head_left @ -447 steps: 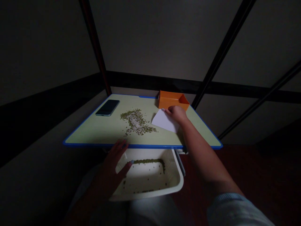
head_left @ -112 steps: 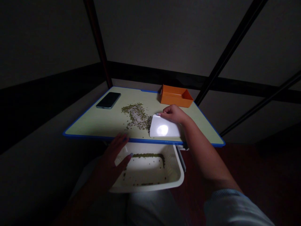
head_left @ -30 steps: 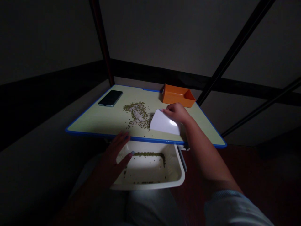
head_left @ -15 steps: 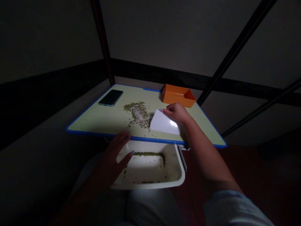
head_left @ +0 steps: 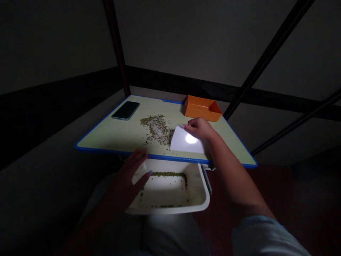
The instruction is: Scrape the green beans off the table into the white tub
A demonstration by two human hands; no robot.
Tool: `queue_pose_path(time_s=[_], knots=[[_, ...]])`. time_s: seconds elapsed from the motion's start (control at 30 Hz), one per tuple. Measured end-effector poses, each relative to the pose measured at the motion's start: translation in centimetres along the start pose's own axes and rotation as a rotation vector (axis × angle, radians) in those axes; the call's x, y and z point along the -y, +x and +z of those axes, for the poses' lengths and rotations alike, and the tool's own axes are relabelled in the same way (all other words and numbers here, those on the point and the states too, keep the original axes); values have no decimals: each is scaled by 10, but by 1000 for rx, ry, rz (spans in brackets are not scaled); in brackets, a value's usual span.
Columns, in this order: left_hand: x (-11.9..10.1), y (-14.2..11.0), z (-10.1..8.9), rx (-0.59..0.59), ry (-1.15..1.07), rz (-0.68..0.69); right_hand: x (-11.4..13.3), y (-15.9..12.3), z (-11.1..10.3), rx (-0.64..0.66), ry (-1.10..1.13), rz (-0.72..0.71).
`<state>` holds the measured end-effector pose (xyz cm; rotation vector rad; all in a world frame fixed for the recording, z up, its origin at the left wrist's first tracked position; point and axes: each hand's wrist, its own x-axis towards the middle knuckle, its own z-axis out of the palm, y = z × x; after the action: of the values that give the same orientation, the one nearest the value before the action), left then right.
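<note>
My right hand (head_left: pixel 199 128) pinches the top edge of a white scraper (head_left: pixel 183 141), a flat plate with a bright glare spot on it. Its left edge touches a scattered patch of small green beans (head_left: pixel 157 129) mixed with whitish grains on the pale tabletop (head_left: pixel 106 137). My left hand (head_left: pixel 134 172) has its fingers apart at the left side of a white basin (head_left: pixel 205 204), below the table's front edge. More green beans (head_left: pixel 169 174) lie in a line along the far side of the basin's floor. Whether my left fingers touch its rim is hard to tell.
An orange open box (head_left: pixel 203 109) stands at the table's back right. A phone (head_left: pixel 125 110) lies screen up at the back left. Blue trim (head_left: pixel 170 158) borders the table; dark panelled walls rise behind it.
The scraper has tilted slightly, and the glare on it has shifted left and grown brighter. My left hand and the bean patch look the same.
</note>
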<state>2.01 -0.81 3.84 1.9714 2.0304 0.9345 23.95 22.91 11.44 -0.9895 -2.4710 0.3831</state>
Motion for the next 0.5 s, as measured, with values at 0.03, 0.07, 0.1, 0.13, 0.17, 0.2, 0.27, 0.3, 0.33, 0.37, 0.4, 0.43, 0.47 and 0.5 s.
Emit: queue_pose_path(time_s=[0.03, 0.07, 0.1, 0.13, 0.17, 0.2, 0.27, 0.3, 0.33, 0.37, 0.4, 0.43, 0.47, 0.5], knots=[[0, 0, 0, 2, -4, -2, 0, 0, 0, 6, -3, -4], [0, 0, 0, 2, -7, -3, 1, 0, 1, 12, -7, -8], [0, 0, 0, 1, -11, -5, 1, 0, 1, 16, -12, -10], [1, 0, 1, -1, -14, -8, 2, 0, 2, 19, -20, -8], [1, 0, 1, -4, -16, -9, 2, 0, 2, 18, -31, -3], [2, 0, 1, -5, -17, -7, 3, 1, 2, 17, -42, 1], [3, -1, 2, -10, -12, -1, 4, 1, 3, 13, -66, 12], [3, -1, 3, -13, -7, 3, 5, 2, 3, 13, -79, 18], [4, -1, 3, -15, -1, 7, 5, 2, 3, 14, -92, 26], [4, -1, 3, -21, 4, 10, 6, 3, 3, 14, -106, 34], [4, -1, 4, -24, 8, 13, 7, 3, 4, 15, -120, 40], [4, -1, 4, -28, 10, 16, 8, 4, 5, 16, -131, 43], [4, -1, 4, -29, 12, 18, 9, 4, 6, 19, -138, 42], [4, -1, 4, -28, 14, 19, 10, 5, 8, 22, -140, 40]])
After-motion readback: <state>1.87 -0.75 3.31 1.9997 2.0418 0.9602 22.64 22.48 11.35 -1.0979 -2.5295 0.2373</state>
